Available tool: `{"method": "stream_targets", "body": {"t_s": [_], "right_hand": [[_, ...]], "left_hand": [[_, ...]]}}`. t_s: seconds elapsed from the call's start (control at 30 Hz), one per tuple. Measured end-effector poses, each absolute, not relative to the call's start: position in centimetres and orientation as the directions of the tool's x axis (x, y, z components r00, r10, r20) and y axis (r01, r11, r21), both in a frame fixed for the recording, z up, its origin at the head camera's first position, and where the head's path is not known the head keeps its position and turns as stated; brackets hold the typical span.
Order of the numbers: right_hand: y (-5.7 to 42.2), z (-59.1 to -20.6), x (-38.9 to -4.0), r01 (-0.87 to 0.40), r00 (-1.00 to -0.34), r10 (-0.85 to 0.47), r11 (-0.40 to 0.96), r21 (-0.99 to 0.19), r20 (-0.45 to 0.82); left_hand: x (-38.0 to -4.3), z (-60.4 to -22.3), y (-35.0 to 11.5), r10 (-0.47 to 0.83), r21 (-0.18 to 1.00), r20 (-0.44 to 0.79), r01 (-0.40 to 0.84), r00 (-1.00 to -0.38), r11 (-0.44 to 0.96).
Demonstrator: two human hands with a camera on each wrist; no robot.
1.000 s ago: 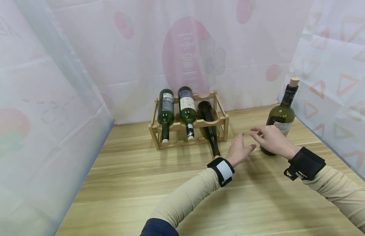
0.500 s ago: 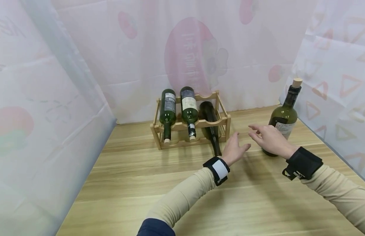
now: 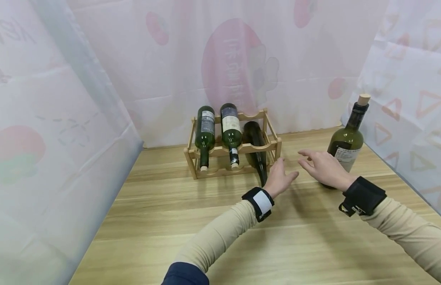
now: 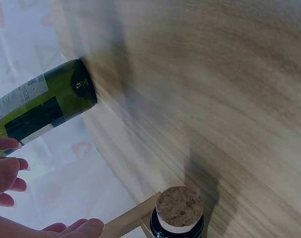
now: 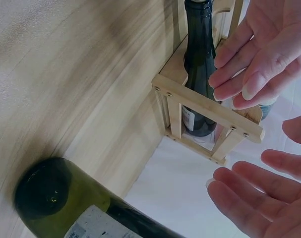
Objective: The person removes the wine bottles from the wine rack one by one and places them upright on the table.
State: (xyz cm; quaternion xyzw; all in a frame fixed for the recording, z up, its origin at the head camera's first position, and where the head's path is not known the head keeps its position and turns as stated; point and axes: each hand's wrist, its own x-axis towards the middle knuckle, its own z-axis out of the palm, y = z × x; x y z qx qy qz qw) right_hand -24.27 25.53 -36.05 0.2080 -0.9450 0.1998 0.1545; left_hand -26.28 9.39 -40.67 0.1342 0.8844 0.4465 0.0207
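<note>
In the head view my left hand (image 3: 280, 179) hovers over the table beside the neck of a dark bottle (image 3: 254, 138), which lies in the lower level of a wooden wine rack (image 3: 256, 149). My right hand (image 3: 325, 168) is raised in front of an upright green wine bottle (image 3: 348, 138) with a cork, partly hiding it. Both hands have relaxed fingers and hold nothing; a gap separates them. The right wrist view catches both palms, with the dark bottle (image 5: 200, 49) behind the left fingers. A cork (image 4: 179, 208) shows close in the left wrist view.
Two green wine bottles, one on the left (image 3: 205, 138) and one in the middle (image 3: 231, 130), lie in the rack's upper level, corks toward me. The wooden table (image 3: 152, 221) is enclosed by printed curtains (image 3: 170, 71) at the back and sides.
My left hand has drifted left, closer to the dark bottle's neck. My right hand has shifted slightly left relative to the upright bottle. The head view has turned a little; the bottles stay put.
</note>
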Motion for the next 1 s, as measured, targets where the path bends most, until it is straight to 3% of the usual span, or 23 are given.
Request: {"method": "stream_targets", "body": {"t_s": [1.0], "right_hand": [[23.6, -36.0, -25.4, -0.445, -0.868, -0.331, 0.849, -0.285, 0.37]], "left_hand": [[-27.0, -40.3, 6.7, 0.202, 0.813, 0.081, 0.182, -0.976, 0.553]]}}
